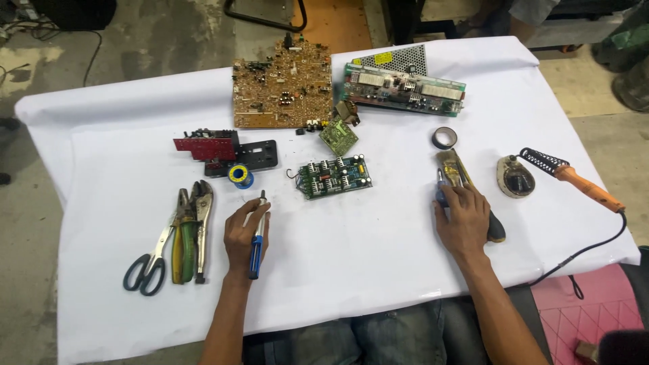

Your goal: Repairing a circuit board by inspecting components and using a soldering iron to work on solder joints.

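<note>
Seen from above, the left hand (245,233) has its fingers wrapped around a blue desoldering pump (257,236) lying on the white-covered surface (351,257), just right of pliers (191,226) and scissors (150,260). The right hand (465,217) rests fingers together, flat over screwdrivers (443,189) near a small green circuit board (335,176).

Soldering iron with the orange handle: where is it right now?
In the head view the soldering iron lies untouched at the table's far right edge, beside its oval stand, to the right of the right hand, which rests on a few hand tools.
</note>
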